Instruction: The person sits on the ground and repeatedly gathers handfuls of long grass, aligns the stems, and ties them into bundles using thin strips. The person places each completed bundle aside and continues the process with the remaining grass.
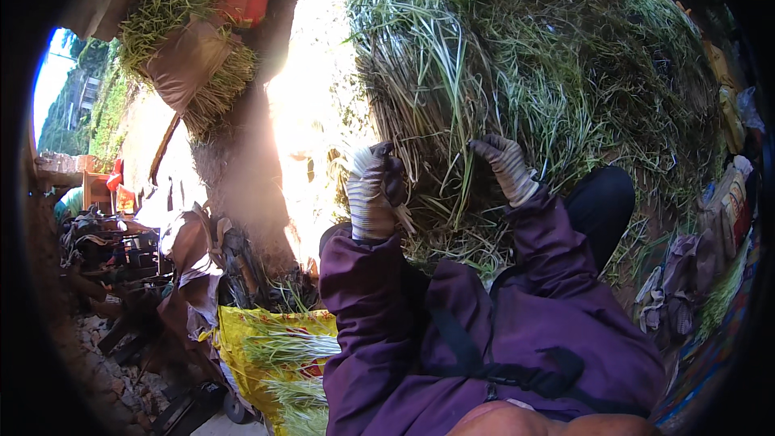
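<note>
My left hand, in a striped glove with dark fingers, is curled around a few plant stalks whose pale ends stick out below the palm. To its right, my right hand wears a matching glove. Its fingertips pinch at a thin green stalk along the near edge of the heap. Before me lies a large heap of long-stemmed green plants, with brownish stems towards me and green leaves farther off. Exactly how many stalks each hand grips is hidden by the fingers.
On my left, a yellow woven sack lies under bunches of sorted pale stalks. A wrapped bundle of plants stands at the upper left. Cloths and sacks lie at the right. Firewood and rubble fill the lower left.
</note>
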A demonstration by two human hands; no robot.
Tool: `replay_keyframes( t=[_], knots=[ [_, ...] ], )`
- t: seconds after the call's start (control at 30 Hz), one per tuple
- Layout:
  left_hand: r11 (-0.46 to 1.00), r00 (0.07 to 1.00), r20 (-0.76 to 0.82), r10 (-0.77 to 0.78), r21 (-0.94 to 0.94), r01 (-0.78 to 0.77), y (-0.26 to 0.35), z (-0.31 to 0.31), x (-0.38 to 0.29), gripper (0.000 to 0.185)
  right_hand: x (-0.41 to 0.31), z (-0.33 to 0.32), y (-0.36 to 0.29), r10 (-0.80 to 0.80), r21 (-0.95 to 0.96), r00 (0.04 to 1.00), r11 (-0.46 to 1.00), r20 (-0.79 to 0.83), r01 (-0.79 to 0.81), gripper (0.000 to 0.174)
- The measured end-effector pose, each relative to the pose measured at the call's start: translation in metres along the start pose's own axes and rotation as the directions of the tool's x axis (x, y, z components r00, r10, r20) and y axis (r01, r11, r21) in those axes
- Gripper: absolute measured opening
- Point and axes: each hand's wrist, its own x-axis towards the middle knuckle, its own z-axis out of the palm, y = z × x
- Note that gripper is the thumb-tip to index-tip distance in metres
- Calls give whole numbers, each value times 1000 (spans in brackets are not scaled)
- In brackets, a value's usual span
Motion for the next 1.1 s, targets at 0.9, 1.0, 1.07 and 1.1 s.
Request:
replay_keyframes(
  t=[0.9, 1.0, 1.07, 1.1],
  knots=[
    [994, 993, -119, 25, -103, -38, 1, -5, 8, 28, 82, 95, -8, -399, -834, 736, -179, 547, 522, 55],
    [989, 995, -97, 27, -142, -41, 2, -10, 9, 30, 70, 67, -3, -315, -876, 817, -177, 483, 449, 52],
    [987, 997, -60, 57, -146, -65, 1, -11, 9, 30, 54, 45, 3, -246, -902, 868, -127, 431, 411, 46],
    [989, 996, -60, 64, -127, -71, 1, -11, 10, 30, 45, 35, 6, -217, -913, 887, -93, 408, 397, 43]
  ],
)
